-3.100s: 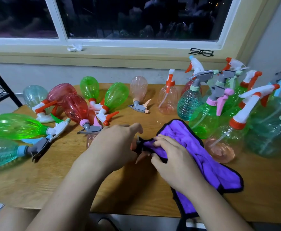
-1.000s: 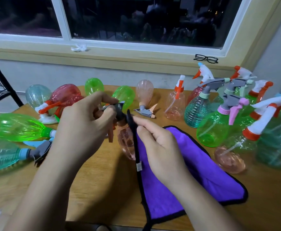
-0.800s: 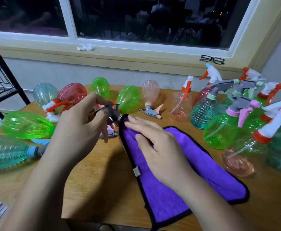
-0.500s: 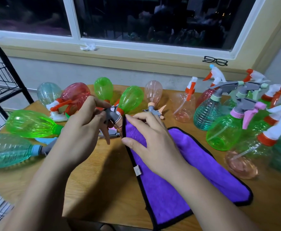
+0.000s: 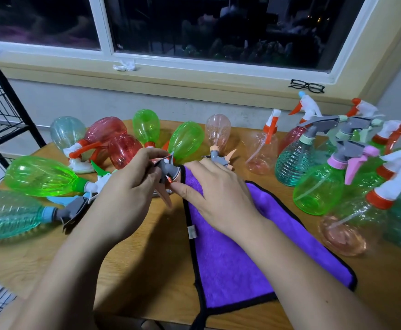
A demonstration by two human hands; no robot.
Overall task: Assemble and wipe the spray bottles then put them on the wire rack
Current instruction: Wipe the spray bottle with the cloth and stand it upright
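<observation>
Spray head: grey, with a pale orange trigger pointing down; held just above the counter at the far left corner of the cloth; its bottle is hidden behind the fingers, so I cannot tell whether the two are joined.
Left hand: fingers and thumb curled round the head, gripping it from the left.
Right hand: spread on the purple cloth, fingers fairly straight, thumb reaching toward the head; it presses rather than pinches.
Change: a second ago the right hand held the cloth's black hem up on edge; now the cloth lies flat and only its corner rises against the head; three seconds ago it was bunched round the head; likely this wipe is being reset or is nearly done.
Edges: the cloth's near corner hangs over the counter's front edge; a teal bottle lies at the left rim.
Open room: bare wood lies under the left forearm; lying bottles sit just beside the left hand; upright bottles crowd the right; the wire rack stands off the left side, so a carry there should pass above the lying bottles.
</observation>
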